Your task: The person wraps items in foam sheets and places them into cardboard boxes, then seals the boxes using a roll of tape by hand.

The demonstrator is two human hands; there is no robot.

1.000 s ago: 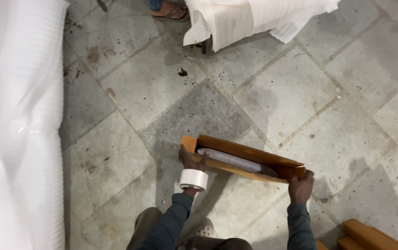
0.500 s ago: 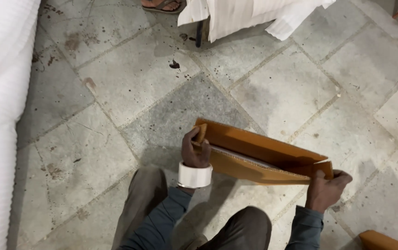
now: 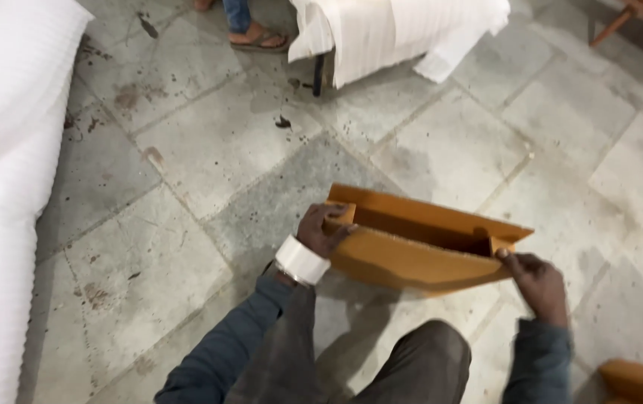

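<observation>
Box [image 3: 411, 251] sits higher and nearer now, its inside roll no longer visible; my left hand [image 3: 321, 230] and right hand [image 3: 534, 278] fingers grip its ends.

A flat cardboard carton [image 3: 411, 254], matt tan with a faintly fuzzy cut edge, was gripped at each end by the left hand [image 3: 321, 230] and the right hand [image 3: 534, 280]; a roll of white tape [image 3: 301, 260], smooth and slightly glossy, ringed the left wrist. The sleeves [image 3: 239, 344] looked like soft grey-blue cloth. The stone floor [image 3: 209, 150] was dull, rough and stained, and ribbed white foam sheeting [image 3: 7, 172] with a soft sheen lay alongside, more of it draped over furniture [image 3: 396, 34]
</observation>
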